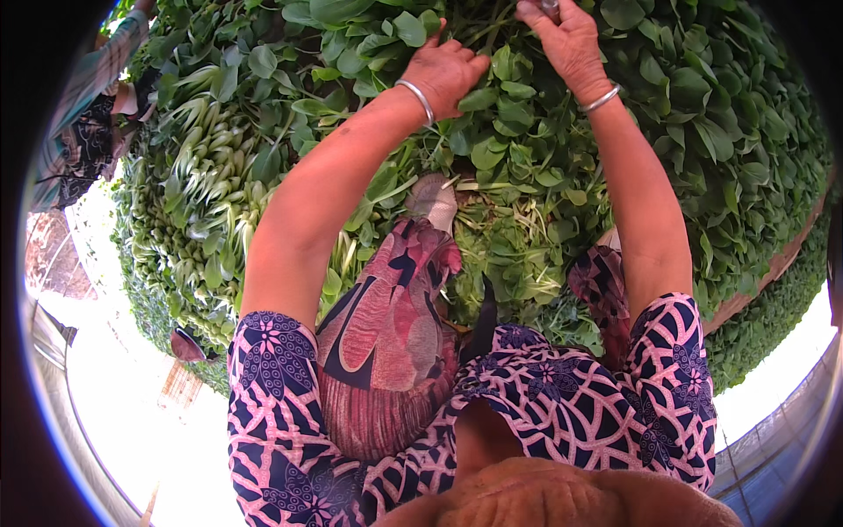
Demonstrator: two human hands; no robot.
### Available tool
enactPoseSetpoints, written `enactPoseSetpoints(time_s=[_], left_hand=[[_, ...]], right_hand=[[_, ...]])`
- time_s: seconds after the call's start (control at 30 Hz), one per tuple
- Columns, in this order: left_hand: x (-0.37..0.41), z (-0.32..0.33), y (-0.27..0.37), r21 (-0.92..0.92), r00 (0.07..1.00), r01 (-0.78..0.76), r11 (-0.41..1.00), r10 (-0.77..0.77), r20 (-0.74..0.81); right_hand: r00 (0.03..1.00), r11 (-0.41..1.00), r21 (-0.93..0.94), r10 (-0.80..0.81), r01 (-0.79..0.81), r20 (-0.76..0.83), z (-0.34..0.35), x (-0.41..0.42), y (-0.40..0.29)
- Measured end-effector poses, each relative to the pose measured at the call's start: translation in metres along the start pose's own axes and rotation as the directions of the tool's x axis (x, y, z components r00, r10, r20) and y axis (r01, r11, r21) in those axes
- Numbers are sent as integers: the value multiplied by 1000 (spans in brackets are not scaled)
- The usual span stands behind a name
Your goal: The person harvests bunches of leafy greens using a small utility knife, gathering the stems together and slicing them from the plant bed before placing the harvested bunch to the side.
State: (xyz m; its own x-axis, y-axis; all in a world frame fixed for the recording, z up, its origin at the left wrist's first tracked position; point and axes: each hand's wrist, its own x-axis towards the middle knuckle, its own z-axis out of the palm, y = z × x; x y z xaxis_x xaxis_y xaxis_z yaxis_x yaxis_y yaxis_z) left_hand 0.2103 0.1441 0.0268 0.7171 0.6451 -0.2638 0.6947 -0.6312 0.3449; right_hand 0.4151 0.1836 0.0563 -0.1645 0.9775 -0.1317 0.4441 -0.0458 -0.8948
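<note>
My left hand (449,69) reaches into a dense stand of leafy greens (510,112), with broad leaves (355,39) against its fingers. Foliage covers some of the fingertips, so whether they grip stems cannot be told. To its right, at the top edge, my right hand (568,39) is closed around a small object (548,8), perhaps a tool handle. The picture's edge cuts off the rest of that object. Each wrist wears a silver bangle. Below the hands, cut or trampled greens (527,257) with pale stems lie on the ground between my legs.
My light shoe (433,196) stands among the plants. Pale-stemmed greens (214,148) lie in rows at left. Another person's patterned clothing (89,141) shows at the upper left. A narrow bare soil strip (770,270) and translucent sheeting (777,454) are at right.
</note>
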Motion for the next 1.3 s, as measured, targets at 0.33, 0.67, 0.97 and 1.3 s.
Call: enactPoseSetpoints(time_s=[0.33,0.67,0.97,1.3], left_hand=[[-5,-17,-29,-156,905,382,911,-403,-135],[-11,-12,-38,-247,919,378,892,-393,-13],[-17,9,-39,-168,935,312,935,-334,-123],[-14,-5,-30,-230,929,326,917,-356,-101]], right_hand=[[916,833,-545,289,-97,279,23,-32,30],[717,788,-161,610,-594,339,40,-21,26],[783,809,-383,560,-447,270,53,-14,54],[641,714,-283,700,-641,314,67,-3,55]])
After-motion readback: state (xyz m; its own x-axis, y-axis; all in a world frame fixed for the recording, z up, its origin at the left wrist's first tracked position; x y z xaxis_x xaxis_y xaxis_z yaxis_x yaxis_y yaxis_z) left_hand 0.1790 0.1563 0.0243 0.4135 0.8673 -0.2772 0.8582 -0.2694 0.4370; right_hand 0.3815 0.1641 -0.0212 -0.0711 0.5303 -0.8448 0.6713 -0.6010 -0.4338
